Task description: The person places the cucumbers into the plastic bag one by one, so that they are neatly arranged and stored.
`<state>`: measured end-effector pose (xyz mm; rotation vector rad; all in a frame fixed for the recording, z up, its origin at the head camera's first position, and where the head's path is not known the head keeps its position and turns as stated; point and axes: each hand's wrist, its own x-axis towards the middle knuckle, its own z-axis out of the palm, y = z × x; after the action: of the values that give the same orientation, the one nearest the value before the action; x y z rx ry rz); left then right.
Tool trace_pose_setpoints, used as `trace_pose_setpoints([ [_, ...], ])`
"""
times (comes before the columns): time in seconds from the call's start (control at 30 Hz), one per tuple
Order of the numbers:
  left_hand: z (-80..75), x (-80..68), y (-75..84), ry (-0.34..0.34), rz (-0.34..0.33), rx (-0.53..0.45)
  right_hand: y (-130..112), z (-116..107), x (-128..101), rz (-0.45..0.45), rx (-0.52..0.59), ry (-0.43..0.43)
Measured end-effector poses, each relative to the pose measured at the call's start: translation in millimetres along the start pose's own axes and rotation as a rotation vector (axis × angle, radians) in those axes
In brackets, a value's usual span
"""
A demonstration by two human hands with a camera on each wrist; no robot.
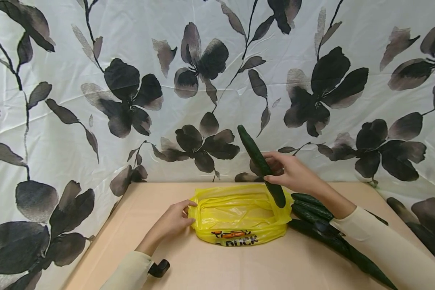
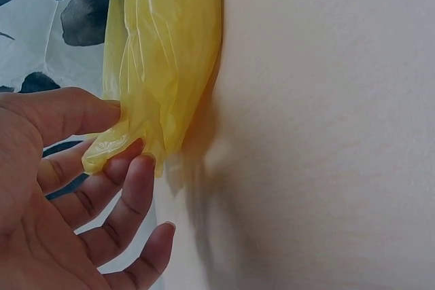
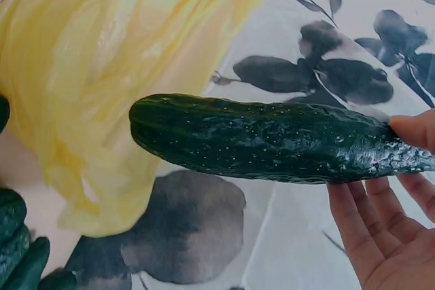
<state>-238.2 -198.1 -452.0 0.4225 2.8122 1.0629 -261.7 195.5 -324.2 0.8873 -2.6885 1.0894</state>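
- Currently nearest: left sleeve (image 1: 128,270), black device (image 1: 159,268) at its cuff, over the counter (image 1: 210,268).
- Left hand (image 1: 172,219): thumb and fingertip pinching the left edge of the yellow bag (image 1: 235,225), little finger clear of the plastic.
- Spare cucumbers (image 1: 309,211): bunched right of the bag, partly behind the right forearm; count unclear.
- Yellow bag: on the counter between the hands, mouth spread upward, printed side toward the person.
- Right hand (image 1: 291,173): above the bag's right end, thumb and fingers pinching the held cucumber (image 1: 256,155).
- Held cucumber: tilted, upper end leaning left, lower end at the bag's right end; touching or not, can't tell.
- Furthest: floral sheet (image 1: 217,100) behind the counter.
- Step, likely: loading a cucumber into the bag, not yet released.
- Next move probably calls for a steady left pinch, levelling the cucumber along the mouth, lowering it, then letting go without snagging the thin rim.
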Motion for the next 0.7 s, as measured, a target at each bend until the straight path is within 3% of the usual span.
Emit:
trace_pose_setpoints([
  [0.13,0.3,0.5,-0.1,0.005,-0.002,0.000,-1,11,5,-0.005,0.051,-0.029],
  [0.4,1.4,2.3,-0.2,0.015,-0.004,-0.008,2,35,9,-0.039,0.053,-0.074],
  [0.7,0.5,1.9,0.9,0.023,-0.022,-0.008,11,52,5,-0.019,0.026,-0.145],
])
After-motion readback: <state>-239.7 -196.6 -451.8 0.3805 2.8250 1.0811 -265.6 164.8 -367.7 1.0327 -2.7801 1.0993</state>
